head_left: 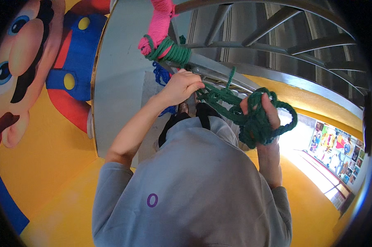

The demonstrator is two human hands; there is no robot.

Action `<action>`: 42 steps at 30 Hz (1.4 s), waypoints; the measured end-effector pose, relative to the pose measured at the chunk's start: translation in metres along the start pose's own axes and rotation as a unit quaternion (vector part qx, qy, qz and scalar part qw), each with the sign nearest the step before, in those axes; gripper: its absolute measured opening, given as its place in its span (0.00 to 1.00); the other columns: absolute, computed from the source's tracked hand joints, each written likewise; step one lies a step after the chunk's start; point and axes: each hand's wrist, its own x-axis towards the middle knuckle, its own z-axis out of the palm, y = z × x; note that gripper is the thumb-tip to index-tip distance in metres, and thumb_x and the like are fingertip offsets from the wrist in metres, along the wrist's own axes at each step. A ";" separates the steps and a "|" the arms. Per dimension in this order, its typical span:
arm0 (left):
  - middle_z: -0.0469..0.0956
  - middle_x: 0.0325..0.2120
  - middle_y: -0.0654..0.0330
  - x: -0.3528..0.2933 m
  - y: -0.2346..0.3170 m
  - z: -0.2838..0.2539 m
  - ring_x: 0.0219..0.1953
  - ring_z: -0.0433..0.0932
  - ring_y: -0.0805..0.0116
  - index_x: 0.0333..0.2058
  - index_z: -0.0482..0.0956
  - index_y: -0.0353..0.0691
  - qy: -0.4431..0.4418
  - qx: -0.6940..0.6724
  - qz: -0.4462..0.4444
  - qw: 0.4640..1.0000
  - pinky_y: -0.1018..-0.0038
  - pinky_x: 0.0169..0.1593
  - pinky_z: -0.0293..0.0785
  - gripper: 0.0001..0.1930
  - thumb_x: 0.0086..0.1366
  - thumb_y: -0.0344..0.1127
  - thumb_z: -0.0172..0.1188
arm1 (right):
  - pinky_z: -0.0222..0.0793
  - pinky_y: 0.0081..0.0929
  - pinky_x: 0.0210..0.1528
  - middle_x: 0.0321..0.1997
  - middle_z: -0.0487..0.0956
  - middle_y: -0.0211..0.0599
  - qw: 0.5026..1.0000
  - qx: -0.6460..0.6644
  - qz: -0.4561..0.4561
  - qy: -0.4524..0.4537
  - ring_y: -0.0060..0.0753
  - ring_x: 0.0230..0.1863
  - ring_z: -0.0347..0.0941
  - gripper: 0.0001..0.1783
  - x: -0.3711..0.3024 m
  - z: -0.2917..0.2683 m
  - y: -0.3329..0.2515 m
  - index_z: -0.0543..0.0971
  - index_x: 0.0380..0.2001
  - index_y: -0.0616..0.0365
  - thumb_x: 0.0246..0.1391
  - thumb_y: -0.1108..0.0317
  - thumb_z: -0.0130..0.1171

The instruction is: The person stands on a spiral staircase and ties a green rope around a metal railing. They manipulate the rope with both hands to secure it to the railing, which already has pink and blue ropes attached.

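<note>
A: Where is the thick dark green chunky yarn rope [235,108]?

B: It runs from the grey metal stair railing [219,68] down to both hands. Up at the rail it is wound several times around the bar, wrapping over a fat pink yarn bundle [159,24] that hangs there. From those green wraps a strand drops toward the hands.

A: What is the left hand [181,86] doing?

B: Its grip is closed on the green rope just below the railing, fingers curled down over the strand, pinching it close to the bar.

A: And the right hand [264,113]?

B: It is raised, palm toward the person, with a bunch of looped green rope draped around the fingers and gathered in the palm. The grip is closed on that bundle. One open loop sticks out to the right of the hand.

A: How do the two hands stand to each other?

B: Near, with a knotted stretch of green rope spanning between them.

A: Anything else close by?

B: Some blue yarn [161,76] hangs behind the left wrist, partly hidden. The person wears a grey sweatshirt [194,185] with sleeves pushed up. A yellow wall with a large painted cartoon figure [37,61] fills the left side, and grey metal stairs [276,37] rise beyond the railing.
</note>
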 end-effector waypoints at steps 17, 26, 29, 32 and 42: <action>0.76 0.41 0.55 0.002 0.041 -0.022 0.47 0.74 0.57 0.45 0.74 0.39 0.003 0.119 0.102 0.988 0.65 0.53 0.65 0.17 0.54 0.30 0.60 | 0.62 0.29 0.33 0.24 0.74 0.40 0.996 -0.042 -0.075 -0.001 0.30 0.28 0.68 0.19 -0.053 -0.028 0.011 0.71 0.20 0.54 0.58 0.52 0.50; 0.73 0.26 0.59 0.061 -0.050 -0.021 0.32 0.74 0.64 0.34 0.72 0.38 -0.141 0.637 0.075 0.754 0.71 0.42 0.71 0.11 0.51 0.33 0.55 | 0.62 0.25 0.32 0.24 0.73 0.39 0.996 0.055 -0.056 0.042 0.27 0.26 0.66 0.12 -0.050 -0.033 0.007 0.70 0.23 0.57 0.57 0.62 0.47; 0.76 0.26 0.57 0.072 -0.053 -0.028 0.31 0.77 0.60 0.31 0.71 0.39 -0.183 0.597 0.088 0.776 0.69 0.36 0.74 0.13 0.44 0.30 0.61 | 0.63 0.26 0.35 0.25 0.73 0.40 0.991 0.095 -0.097 0.016 0.30 0.30 0.68 0.08 -0.049 -0.040 0.017 0.70 0.27 0.60 0.57 0.68 0.48; 0.77 0.27 0.51 0.081 -0.044 -0.033 0.33 0.78 0.55 0.31 0.71 0.35 -0.254 0.532 0.035 0.807 0.65 0.36 0.75 0.17 0.40 0.30 0.65 | 0.64 0.27 0.38 0.27 0.74 0.41 0.980 0.176 -0.067 0.069 0.31 0.32 0.69 0.06 -0.060 -0.039 0.025 0.72 0.31 0.62 0.56 0.70 0.50; 0.78 0.29 0.46 0.112 -0.030 -0.041 0.35 0.78 0.46 0.37 0.72 0.31 -0.445 0.475 -0.053 0.757 0.58 0.39 0.74 0.20 0.42 0.30 0.61 | 0.58 0.21 0.33 0.22 0.68 0.37 0.979 0.120 -0.081 0.140 0.26 0.26 0.63 0.10 -0.066 -0.014 0.020 0.69 0.26 0.58 0.53 0.64 0.53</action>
